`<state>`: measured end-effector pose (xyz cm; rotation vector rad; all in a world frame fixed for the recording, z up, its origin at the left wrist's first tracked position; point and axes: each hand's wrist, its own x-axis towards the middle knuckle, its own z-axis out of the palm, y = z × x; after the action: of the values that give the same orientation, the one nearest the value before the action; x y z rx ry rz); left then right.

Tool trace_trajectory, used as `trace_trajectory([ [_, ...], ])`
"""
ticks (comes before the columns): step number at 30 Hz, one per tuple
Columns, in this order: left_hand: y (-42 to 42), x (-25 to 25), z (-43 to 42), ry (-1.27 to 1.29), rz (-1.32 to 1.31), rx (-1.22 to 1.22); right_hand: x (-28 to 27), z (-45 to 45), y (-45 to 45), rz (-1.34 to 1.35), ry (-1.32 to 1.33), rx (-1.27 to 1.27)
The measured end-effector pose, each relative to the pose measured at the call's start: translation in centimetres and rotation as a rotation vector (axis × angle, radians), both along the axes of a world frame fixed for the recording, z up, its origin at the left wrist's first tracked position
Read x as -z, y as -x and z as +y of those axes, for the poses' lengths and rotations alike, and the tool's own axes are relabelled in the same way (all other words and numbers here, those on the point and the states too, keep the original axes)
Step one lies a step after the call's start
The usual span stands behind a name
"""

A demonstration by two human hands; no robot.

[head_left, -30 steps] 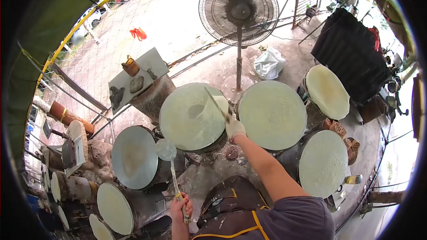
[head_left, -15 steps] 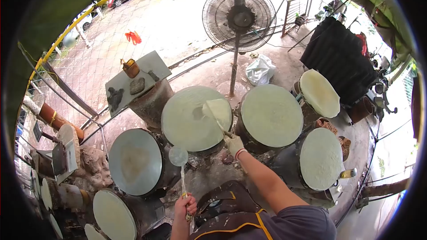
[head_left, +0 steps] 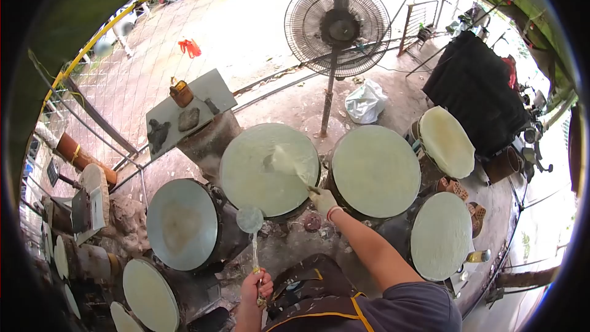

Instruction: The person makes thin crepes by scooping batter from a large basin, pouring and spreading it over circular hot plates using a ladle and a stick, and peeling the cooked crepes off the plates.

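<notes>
My left hand (head_left: 257, 285) is wrapped round the long handle of a ladle (head_left: 249, 220), whose pale round bowl points up, near the front edge of the middle griddle. My right hand (head_left: 323, 200), in a light glove, grips a flat pale spreader (head_left: 287, 161). Its blade is smeared by motion and lies over the pale batter on the middle round griddle (head_left: 246, 178). A greyish patch shows through the batter near the blade. To the right stands another batter-covered griddle (head_left: 376, 172). The griddle on the left (head_left: 182, 224) is grey with a brownish centre.
More round griddles surround me, one at the right (head_left: 440, 237) and one at lower left (head_left: 150, 295). A fan (head_left: 340, 26) on a pole stands ahead, a white plastic bag (head_left: 365, 101) beside it. A grey board (head_left: 212, 89) holds a rusty can (head_left: 180, 94).
The spreader's blade has shifted slightly left over the middle griddle and is now more blurred. My left hand still holds the ladle in about the same place. The view has tilted slightly.
</notes>
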<state>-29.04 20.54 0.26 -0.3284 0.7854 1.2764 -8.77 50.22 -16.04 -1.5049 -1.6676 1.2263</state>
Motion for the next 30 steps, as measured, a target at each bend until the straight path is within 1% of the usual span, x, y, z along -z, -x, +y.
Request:
trace_trajectory([
  [3,-1.7,-0.5,0.9,0.043,0.022,-0.025,-7.1,3.7,-0.1,-0.155,0.17,-0.239],
  [4,-2.2,-0.7,1.0,0.056,0.022,-0.04,-6.3,4.8,-0.3,-0.022,0.148,-0.16],
  [6,-3.1,-0.8,0.8,0.068,0.022,-0.061,-0.8,5.9,-1.5,-0.23,0.019,-0.166],
  [8,-3.7,-0.4,0.6,0.05,0.024,-0.07,-2.4,3.6,-1.0,-0.061,0.181,-0.091],
  [11,-3.9,0.2,0.6,0.065,0.022,-0.063,-2.2,4.4,-1.4,0.179,0.446,-0.343],
  [12,-3.8,0.5,0.9,0.094,0.033,-0.055,-1.9,5.3,-1.1,0.232,0.404,-0.273],
  [15,-3.5,-0.3,3.1,0.135,0.302,0.047,0.1,8.2,0.3,0.374,0.285,-0.073],
  [17,-2.9,-0.2,5.0,0.119,0.479,0.122,-2.7,5.9,-0.8,0.292,0.448,-0.199],
  [19,-2.6,0.0,7.5,0.119,0.663,0.191,-7.3,2.9,-3.0,0.203,0.604,-0.323],
  [20,-2.5,0.1,8.6,0.129,0.757,0.222,-8.5,1.6,-4.7,0.142,0.579,-0.346],
  [22,-2.7,1.0,10.9,0.152,0.926,0.269,-2.4,-1.4,-6.8,0.352,0.66,-0.108],
  [23,-3.0,1.7,11.5,0.169,1.009,0.291,-1.7,-3.0,-5.8,0.295,0.709,0.082],
  [25,-4.0,4.3,12.7,0.187,1.101,0.284,2.0,-5.9,-2.9,0.092,0.952,0.196],
  [26,-4.6,4.9,13.2,0.197,1.15,0.282,-1.4,-9.5,-1.4,0.402,0.873,0.205],
  [29,-5.9,4.4,14.6,0.19,1.025,0.259,-1.8,-10.4,2.1,0.348,0.686,0.082],
  [30,-4.6,2.5,14.8,0.119,0.856,0.204,-2.8,-9.7,1.5,0.454,0.765,0.074],
])
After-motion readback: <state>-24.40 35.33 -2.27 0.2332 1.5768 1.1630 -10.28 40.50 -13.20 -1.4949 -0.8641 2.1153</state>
